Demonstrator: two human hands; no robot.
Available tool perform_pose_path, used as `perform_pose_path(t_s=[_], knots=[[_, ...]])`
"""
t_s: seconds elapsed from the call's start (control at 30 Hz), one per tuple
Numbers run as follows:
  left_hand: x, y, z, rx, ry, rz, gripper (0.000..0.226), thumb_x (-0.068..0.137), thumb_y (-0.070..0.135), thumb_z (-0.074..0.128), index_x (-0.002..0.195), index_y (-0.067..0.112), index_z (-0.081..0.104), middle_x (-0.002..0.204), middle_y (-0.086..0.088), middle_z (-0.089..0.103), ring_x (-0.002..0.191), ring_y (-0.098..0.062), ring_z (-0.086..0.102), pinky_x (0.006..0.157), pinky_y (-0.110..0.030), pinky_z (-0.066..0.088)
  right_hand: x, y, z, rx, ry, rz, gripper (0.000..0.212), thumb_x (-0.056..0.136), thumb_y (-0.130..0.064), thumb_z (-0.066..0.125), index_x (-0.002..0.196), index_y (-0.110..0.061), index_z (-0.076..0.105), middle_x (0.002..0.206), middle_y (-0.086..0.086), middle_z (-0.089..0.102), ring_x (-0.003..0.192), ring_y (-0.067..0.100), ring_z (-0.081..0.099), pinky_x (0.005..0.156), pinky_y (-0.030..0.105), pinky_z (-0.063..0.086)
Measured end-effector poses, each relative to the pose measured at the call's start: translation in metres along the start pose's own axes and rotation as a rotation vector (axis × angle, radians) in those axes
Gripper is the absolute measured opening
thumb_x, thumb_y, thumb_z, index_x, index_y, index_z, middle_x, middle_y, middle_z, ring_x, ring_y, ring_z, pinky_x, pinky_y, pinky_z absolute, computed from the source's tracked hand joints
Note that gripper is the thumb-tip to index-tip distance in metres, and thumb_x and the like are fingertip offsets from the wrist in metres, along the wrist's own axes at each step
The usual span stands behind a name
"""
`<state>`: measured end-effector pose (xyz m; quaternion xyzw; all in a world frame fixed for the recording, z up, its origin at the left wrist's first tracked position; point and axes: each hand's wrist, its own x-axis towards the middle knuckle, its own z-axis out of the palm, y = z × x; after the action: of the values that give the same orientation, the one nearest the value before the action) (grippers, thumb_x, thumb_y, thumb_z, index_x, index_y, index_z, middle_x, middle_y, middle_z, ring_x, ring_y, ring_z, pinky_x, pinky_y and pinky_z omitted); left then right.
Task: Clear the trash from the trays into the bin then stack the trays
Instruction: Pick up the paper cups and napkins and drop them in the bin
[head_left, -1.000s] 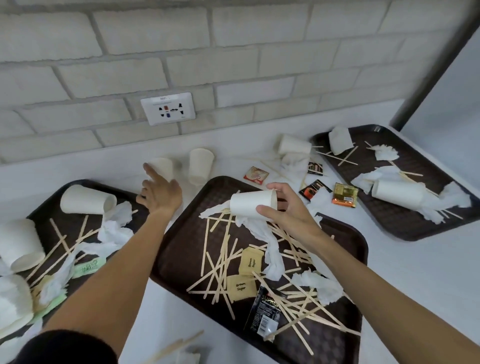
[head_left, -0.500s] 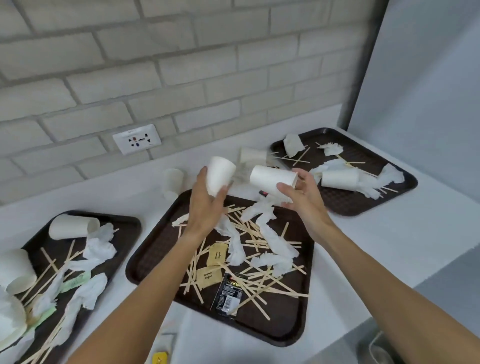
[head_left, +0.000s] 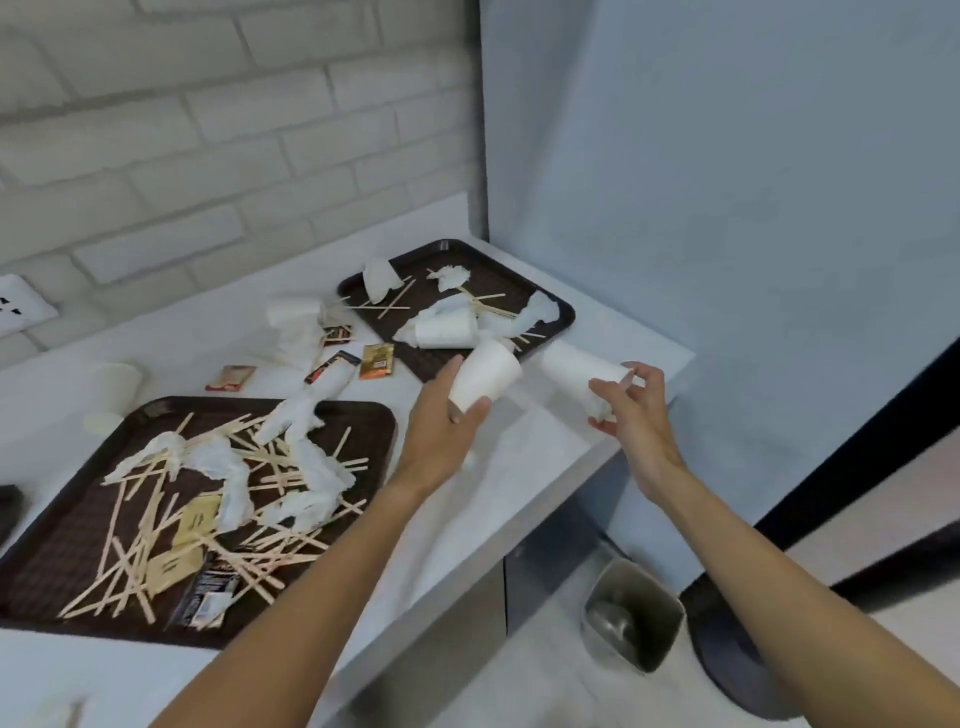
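Your left hand grips a white paper cup at mid-frame; your right hand curls its fingers round a second white paper cup above the edge of the white bench. The square steel bin stands on the floor, lower right.

Wall socket cut off by the left edge, as is a dark, unidentifiable object left of the near tray. Print on the black sachet is unreadable. The right arm hides part of a dark round floor object.
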<state>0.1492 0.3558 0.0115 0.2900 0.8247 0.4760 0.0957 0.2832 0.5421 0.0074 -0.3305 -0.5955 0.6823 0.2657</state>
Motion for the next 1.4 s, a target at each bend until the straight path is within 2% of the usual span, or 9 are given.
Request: perform_pose_path(t_s=[0.2, 0.37, 0.47, 0.6, 0.7, 0.93, 1.03, 1.2, 1.4], knots=[[-0.011, 0.029, 0.106, 0.000, -0.180, 0.061, 0.063, 0.095, 0.033, 0.064, 0.150, 0.029, 0.034, 0.145, 0.007, 0.042, 0.115, -0.003, 0.045, 0.091, -0.016, 0.040, 0.001, 0.038, -0.110, -0.101, 0.130, 0.041, 0.047, 0.091, -0.018, 0.065, 0.130, -0.024, 0.038, 0.123, -0.002, 0.047, 0.105, 0.016, 0.054, 0.078, 0.031, 0.054], [-0.029, 0.023, 0.175, 0.114, -0.353, 0.147, 0.064, 0.093, 0.024, 0.066, 0.150, 0.024, 0.036, 0.141, 0.002, 0.046, 0.126, -0.012, 0.046, 0.100, -0.020, 0.043, 0.000, 0.090, -0.167, -0.279, 0.207, 0.192, 0.055, 0.081, -0.025, 0.071, 0.128, -0.025, 0.042, 0.129, 0.008, 0.044, 0.111, 0.023, 0.054, 0.093, 0.041, 0.054], [-0.038, 0.006, 0.212, 0.154, -0.450, 0.231, 0.062, 0.092, 0.018, 0.067, 0.148, 0.018, 0.040, 0.142, 0.002, 0.047, 0.126, -0.007, 0.043, 0.103, -0.015, 0.041, -0.001, 0.130, -0.188, -0.382, 0.242, 0.300, 0.060, 0.082, -0.020, 0.074, 0.132, -0.020, 0.041, 0.130, 0.009, 0.041, 0.107, 0.022, 0.052, 0.074, 0.021, 0.052], [-0.055, -0.050, 0.269, 0.168, -0.541, 0.066, 0.065, 0.093, 0.021, 0.066, 0.150, 0.026, 0.035, 0.139, 0.003, 0.043, 0.124, -0.014, 0.047, 0.101, -0.032, 0.050, -0.001, 0.198, -0.213, -0.489, 0.233, 0.476, 0.067, 0.081, -0.026, 0.075, 0.136, -0.024, 0.038, 0.134, 0.006, 0.035, 0.106, 0.022, 0.046, 0.083, 0.030, 0.042], [-0.058, -0.101, 0.313, 0.203, -0.600, -0.080, 0.065, 0.094, 0.021, 0.065, 0.150, 0.028, 0.034, 0.140, 0.000, 0.043, 0.123, -0.019, 0.048, 0.101, -0.039, 0.051, 0.009, 0.257, -0.226, -0.528, 0.198, 0.572, 0.069, 0.080, -0.029, 0.077, 0.137, -0.026, 0.038, 0.136, 0.007, 0.036, 0.107, 0.024, 0.048, 0.087, 0.037, 0.049], [-0.056, -0.230, 0.422, 0.309, -0.699, -0.188, 0.064, 0.092, 0.014, 0.063, 0.151, 0.020, 0.036, 0.140, -0.011, 0.044, 0.124, -0.028, 0.049, 0.104, -0.044, 0.046, 0.043, 0.416, -0.241, -0.690, 0.120, 0.571, 0.079, 0.075, -0.029, 0.083, 0.140, -0.020, 0.039, 0.135, 0.013, 0.037, 0.114, 0.029, 0.047, 0.090, 0.031, 0.041], [-0.056, -0.266, 0.450, 0.313, -0.731, -0.199, 0.067, 0.090, 0.012, 0.063, 0.151, 0.019, 0.036, 0.141, -0.012, 0.043, 0.128, -0.029, 0.046, 0.107, -0.033, 0.041, 0.049, 0.457, -0.244, -0.688, 0.108, 0.571, 0.080, 0.076, -0.032, 0.083, 0.140, -0.020, 0.038, 0.137, 0.013, 0.036, 0.118, 0.030, 0.048, 0.092, 0.033, 0.043], [-0.060, -0.278, 0.453, 0.333, -0.805, -0.230, 0.066, 0.091, 0.015, 0.064, 0.150, 0.021, 0.034, 0.146, -0.010, 0.039, 0.137, -0.025, 0.035, 0.102, -0.024, 0.028, 0.038, 0.472, -0.247, -0.671, 0.119, 0.594, 0.074, 0.081, -0.029, 0.079, 0.142, -0.018, 0.038, 0.135, 0.013, 0.036, 0.116, 0.028, 0.051, 0.101, 0.034, 0.044], [-0.054, -0.226, 0.414, 0.347, -0.819, -0.246, 0.069, 0.096, 0.021, 0.060, 0.155, 0.026, 0.023, 0.159, -0.005, 0.025, 0.147, -0.023, 0.022, 0.115, -0.036, 0.025, 0.024, 0.414, -0.243, -0.682, 0.090, 0.550, 0.060, 0.085, -0.025, 0.074, 0.136, -0.019, 0.044, 0.125, 0.006, 0.037, 0.113, 0.026, 0.052, 0.091, 0.030, 0.046]])
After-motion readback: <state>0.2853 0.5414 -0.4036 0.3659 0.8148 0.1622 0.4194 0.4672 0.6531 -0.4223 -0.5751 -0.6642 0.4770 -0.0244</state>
